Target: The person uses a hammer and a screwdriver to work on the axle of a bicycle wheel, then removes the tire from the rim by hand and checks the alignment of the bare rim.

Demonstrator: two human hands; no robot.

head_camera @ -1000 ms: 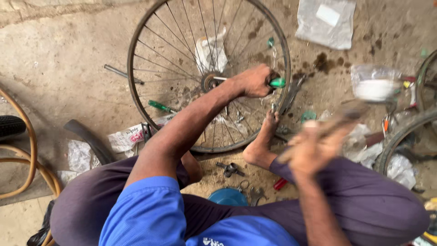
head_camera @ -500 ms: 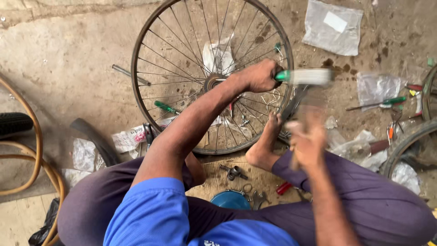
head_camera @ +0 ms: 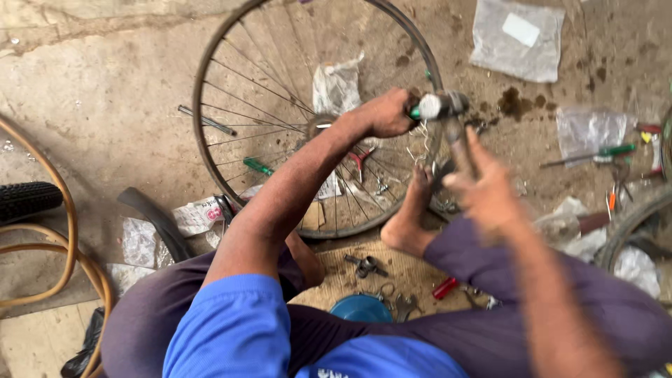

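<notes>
A spoked bicycle wheel lies flat on the concrete floor in front of me. My left hand reaches across it and grips a green-handled tool against the right side of the rim. My right hand, blurred by motion, holds a hammer by its handle. The hammer's metal head sits right at the end of the green-handled tool. My bare foot rests against the lower rim.
Red-handled pliers, a small green screwdriver and a metal rod lie among the spokes. Plastic bags, a green-handled screwdriver and another wheel are at right. A tan hose and black tyre are at left.
My right hand has swung the hammer from the right in to the end of the green-handled tool. My left hand has kept its grip at the rim.
</notes>
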